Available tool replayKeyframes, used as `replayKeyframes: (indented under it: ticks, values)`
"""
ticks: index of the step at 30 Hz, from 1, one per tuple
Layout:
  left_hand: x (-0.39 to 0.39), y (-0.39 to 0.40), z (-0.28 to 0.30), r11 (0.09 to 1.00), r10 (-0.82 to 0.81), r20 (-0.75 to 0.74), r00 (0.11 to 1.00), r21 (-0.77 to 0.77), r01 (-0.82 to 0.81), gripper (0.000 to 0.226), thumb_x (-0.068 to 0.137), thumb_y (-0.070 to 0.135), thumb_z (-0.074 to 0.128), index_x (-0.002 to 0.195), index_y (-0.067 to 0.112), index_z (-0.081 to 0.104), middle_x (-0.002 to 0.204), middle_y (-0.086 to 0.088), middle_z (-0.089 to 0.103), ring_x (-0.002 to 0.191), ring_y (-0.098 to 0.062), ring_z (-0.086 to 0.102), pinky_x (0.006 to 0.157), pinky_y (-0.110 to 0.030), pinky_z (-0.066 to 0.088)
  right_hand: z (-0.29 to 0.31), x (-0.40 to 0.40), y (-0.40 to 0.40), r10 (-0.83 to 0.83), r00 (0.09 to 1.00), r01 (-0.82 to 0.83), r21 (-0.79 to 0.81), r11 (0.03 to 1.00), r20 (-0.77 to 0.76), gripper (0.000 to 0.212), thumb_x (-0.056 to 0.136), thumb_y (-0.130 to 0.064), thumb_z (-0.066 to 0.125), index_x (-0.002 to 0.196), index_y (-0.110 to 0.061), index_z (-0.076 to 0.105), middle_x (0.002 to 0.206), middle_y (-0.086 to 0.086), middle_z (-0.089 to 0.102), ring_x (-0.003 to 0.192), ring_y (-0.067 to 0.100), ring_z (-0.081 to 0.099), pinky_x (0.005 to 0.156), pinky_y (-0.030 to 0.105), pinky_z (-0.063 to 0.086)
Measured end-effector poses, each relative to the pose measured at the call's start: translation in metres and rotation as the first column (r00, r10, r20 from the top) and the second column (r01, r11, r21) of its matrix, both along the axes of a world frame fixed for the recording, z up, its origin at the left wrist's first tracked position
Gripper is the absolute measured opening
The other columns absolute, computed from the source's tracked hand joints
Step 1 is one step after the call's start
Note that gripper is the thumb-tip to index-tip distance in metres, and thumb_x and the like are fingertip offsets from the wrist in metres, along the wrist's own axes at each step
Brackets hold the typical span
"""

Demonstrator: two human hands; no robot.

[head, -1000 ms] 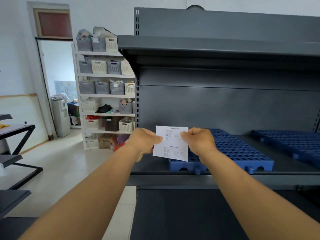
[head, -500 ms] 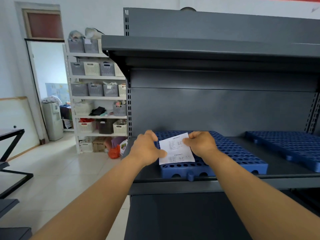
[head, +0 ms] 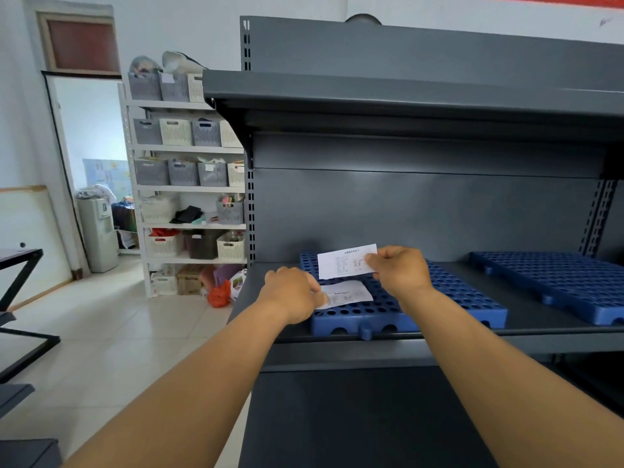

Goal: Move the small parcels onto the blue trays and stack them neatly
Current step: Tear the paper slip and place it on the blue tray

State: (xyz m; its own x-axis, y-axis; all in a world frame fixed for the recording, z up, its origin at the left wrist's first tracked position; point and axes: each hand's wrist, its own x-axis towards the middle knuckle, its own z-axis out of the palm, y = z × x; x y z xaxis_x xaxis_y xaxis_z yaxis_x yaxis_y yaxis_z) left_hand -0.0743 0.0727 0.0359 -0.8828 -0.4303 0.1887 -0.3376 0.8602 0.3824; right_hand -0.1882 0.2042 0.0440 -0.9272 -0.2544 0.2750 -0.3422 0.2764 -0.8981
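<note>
A blue perforated tray point(head: 449, 298) lies on the dark metal shelf point(head: 270, 298) in front of me. My right hand point(head: 398, 270) pinches one white printed slip point(head: 344, 261) and holds it upright above the tray's back left part. My left hand point(head: 292, 293) pinches a second white slip point(head: 347, 294) that lies flat on the tray's front left part. A second blue tray point(head: 553, 282) lies further right on the same shelf. No parcels are in view.
An upper shelf point(head: 405, 96) overhangs the trays. Left of the rack stands a white shelving unit point(head: 189, 187) with several baskets, bags on the tiled floor below it, a water dispenser point(head: 98, 231) by the doorway and a black table frame point(head: 20, 298) at the far left.
The single sheet held by both hands has come down onto the tray and split into two slips: the left hand keeps one flat, the right hand lifts the other.
</note>
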Motion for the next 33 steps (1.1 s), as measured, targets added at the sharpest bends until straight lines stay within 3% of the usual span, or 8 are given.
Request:
replayKeyframes:
  ticks: [4,8,11,15,23,26,29,33]
  values:
    - [0.001,0.004,0.005,0.976,0.063,-0.186,0.981,0.218,-0.021,0.051,0.091,0.042,0.056,0.136,0.018,0.051,0.136,-0.004,0.055,0.129,-0.025,0.045,0.108,-0.034,0.036,0.002,0.008,0.010,-0.006,0.999,0.007,-0.059,0.998,0.031,0.012,0.090,-0.023,0.062,0.091,-0.013,0.068,0.066,-0.002,0.060,0.056,0.012,0.050,0.053,0.026,0.040]
    - [-0.004,0.022,0.017,0.907,0.111,-0.356,0.928,0.417,0.051,0.048,0.093,0.034,0.057,0.134,0.011,0.052,0.123,-0.004,0.062,0.115,-0.022,0.057,0.098,-0.030,0.043,0.004,0.016,0.025,-0.019,0.997,0.032,-0.163,0.986,0.081,0.010,0.088,-0.022,0.066,0.082,-0.016,0.060,0.068,0.002,0.060,0.058,0.014,0.052,0.060,0.031,0.048]
    - [-0.010,0.038,0.022,0.882,0.136,-0.435,0.890,0.462,0.091,0.006,0.092,0.026,0.059,0.092,0.020,0.062,0.093,-0.004,0.061,0.088,-0.020,0.057,0.087,-0.031,0.046,0.006,0.017,0.041,-0.027,0.996,0.043,-0.191,0.981,0.086,0.013,0.086,-0.023,0.068,0.081,-0.016,0.058,0.065,0.001,0.059,0.053,0.012,0.050,0.053,0.026,0.045]
    - [-0.025,0.061,0.023,0.845,0.164,-0.473,0.866,0.519,0.124,0.020,0.089,0.018,0.062,0.069,0.021,0.059,0.073,0.001,0.062,0.073,-0.018,0.059,0.073,-0.028,0.050,0.010,0.012,0.070,-0.050,0.996,0.065,-0.210,0.976,0.074,0.012,0.086,-0.022,0.067,0.080,-0.015,0.061,0.063,0.000,0.058,0.054,0.010,0.050,0.054,0.024,0.045]
    - [-0.076,0.139,0.019,0.791,0.108,-0.500,0.860,0.567,0.230,0.014,0.090,0.022,0.061,0.077,0.022,0.064,0.066,0.001,0.062,0.057,-0.014,0.054,0.053,-0.024,0.045,0.006,-0.034,0.154,-0.128,0.991,0.132,-0.251,0.959,0.030,0.013,0.088,-0.022,0.065,0.078,-0.013,0.067,0.060,-0.001,0.058,0.056,0.011,0.049,0.063,0.030,0.047]
    - [-0.105,0.180,0.015,0.788,0.114,-0.506,0.855,0.570,0.233,0.009,0.090,0.023,0.061,0.084,0.019,0.066,0.069,0.003,0.062,0.065,-0.016,0.057,0.057,-0.026,0.046,0.002,-0.063,0.194,-0.164,0.986,0.159,-0.222,0.962,-0.006,0.016,0.088,-0.027,0.065,0.080,-0.014,0.069,0.067,-0.001,0.063,0.060,0.013,0.053,0.065,0.033,0.048]
    - [-0.140,0.224,0.011,0.818,0.130,-0.512,0.849,0.539,0.200,0.014,0.087,0.019,0.061,0.073,0.020,0.060,0.070,0.002,0.062,0.070,-0.018,0.055,0.065,-0.031,0.047,0.001,-0.099,0.237,-0.192,0.981,0.184,-0.167,0.969,-0.029,0.014,0.088,-0.029,0.064,0.082,-0.018,0.070,0.080,-0.002,0.070,0.073,0.017,0.061,0.074,0.036,0.053]
    - [-0.180,0.276,0.004,0.846,0.171,-0.511,0.842,0.514,0.140,0.009,0.085,0.020,0.062,0.092,0.019,0.055,0.076,0.006,0.060,0.078,-0.016,0.057,0.064,-0.026,0.043,0.000,-0.143,0.287,-0.215,0.974,0.210,-0.072,0.975,-0.065,0.011,0.087,-0.028,0.065,0.086,-0.017,0.065,0.069,-0.005,0.061,0.061,0.013,0.053,0.061,0.029,0.044]
